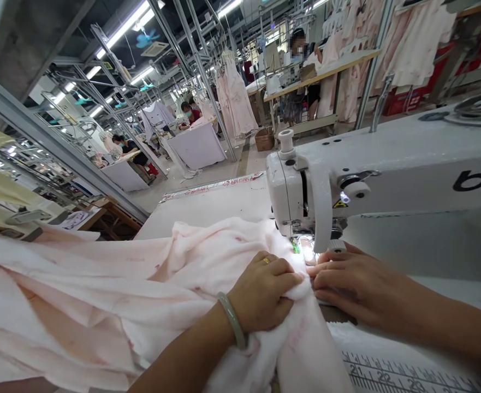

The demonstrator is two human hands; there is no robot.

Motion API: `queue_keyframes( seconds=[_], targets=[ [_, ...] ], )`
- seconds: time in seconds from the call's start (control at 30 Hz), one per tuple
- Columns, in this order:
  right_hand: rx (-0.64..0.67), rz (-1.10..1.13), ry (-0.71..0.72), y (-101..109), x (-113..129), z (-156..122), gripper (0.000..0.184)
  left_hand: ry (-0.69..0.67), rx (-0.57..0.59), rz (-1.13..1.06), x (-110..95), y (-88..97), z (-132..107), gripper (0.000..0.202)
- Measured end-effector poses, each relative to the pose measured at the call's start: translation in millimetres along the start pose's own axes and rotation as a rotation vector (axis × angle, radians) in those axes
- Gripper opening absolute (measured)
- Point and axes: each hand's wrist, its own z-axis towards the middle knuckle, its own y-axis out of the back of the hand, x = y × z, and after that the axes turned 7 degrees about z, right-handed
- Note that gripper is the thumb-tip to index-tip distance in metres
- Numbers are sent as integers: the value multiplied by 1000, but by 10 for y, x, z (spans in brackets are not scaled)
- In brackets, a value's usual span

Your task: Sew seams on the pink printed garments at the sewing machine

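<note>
1. The pink fabric (142,284) lies bunched on the table in front of the sewing machine (387,164). It spreads away from the machine's head towards the left, and one fold runs in under the presser foot (301,245).
2. The left hand (265,292) is just in front of the machine's head, fingers curled tight around a gathered ridge of the pink fabric. It wears a ring (266,261), with a pale green bangle (232,319) on the wrist.
3. The right hand (346,278) lies below the machine's arm, fingers stretched out flat and close together. Their tips press the cloth right beside the presser foot and touch the left hand's knuckles.
4. A printed ruler scale (387,374) shows on the table surface, nearer the person than the machine.
5. The white table (224,204) stretches away behind the machine's head, with a printed tape strip (211,187) along its far edge.
6. Far beyond the machine, pale garments (236,98) hang from overhead rails.
7. Other people (189,112) sit at workstations well behind the machine.
</note>
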Motion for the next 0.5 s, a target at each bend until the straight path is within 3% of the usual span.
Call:
queue_keyframes(
  seconds=[0.1, 0.23, 0.4, 0.5],
  targets=[
    [-4, -16, 14, -11, -27, -17, 27, -17, 43, 47, 6, 3, -2, 34],
    [-103, -107, 49, -61, -50, -48, 23, -20, 87, 86, -7, 7, -4, 32],
    [-45, -186, 59, -118, -44, -48, 21, -52, 165, 145, 14, -17, 9, 26],
    [-113, -254, 78, -119, -77, -40, 25, -75, 180, 176, 80, -56, 73, 27]
  ],
)
